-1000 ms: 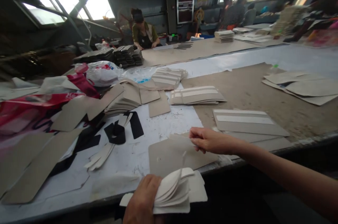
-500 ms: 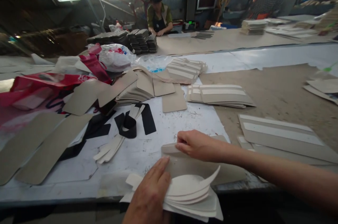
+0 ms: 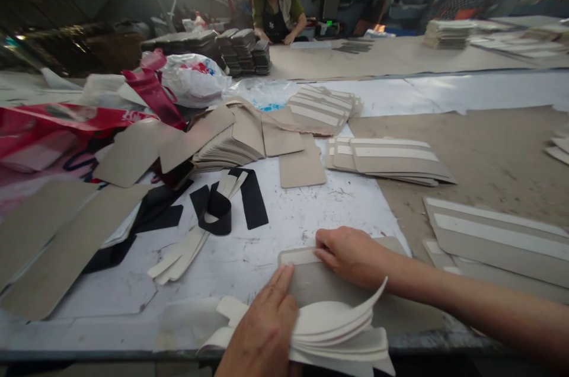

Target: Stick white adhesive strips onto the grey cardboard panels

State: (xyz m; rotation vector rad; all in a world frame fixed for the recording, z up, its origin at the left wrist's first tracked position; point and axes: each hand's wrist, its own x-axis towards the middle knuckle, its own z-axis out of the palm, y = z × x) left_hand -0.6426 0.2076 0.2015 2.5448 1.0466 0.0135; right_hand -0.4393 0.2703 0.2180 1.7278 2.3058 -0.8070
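Observation:
A beige panel (image 3: 311,285) lies near the table's front edge, with a pale strip (image 3: 302,255) along its far edge. My left hand (image 3: 262,320) rests its outstretched fingertips on the strip's left end. Under that hand's palm and thumb is a bundle of loose white strips (image 3: 338,329), fanned out and curling over the table edge. My right hand (image 3: 351,254) is closed, thumb and fingers pinched on the pale strip to the right of my left fingertips. Its curled fingers hide the strip's far part.
Black bands (image 3: 253,199) and white strips (image 3: 180,255) lie to the left. Behind them is a stack of beige panels (image 3: 231,149). Striped panels (image 3: 391,155) lie to the right. Plastic bags (image 3: 191,80) sit farther back. A co-worker (image 3: 278,9) is at the far table.
My right hand has moved slightly right along the panel's far edge, and more of the pale strip shows between my hands. The whole view has shifted a little.

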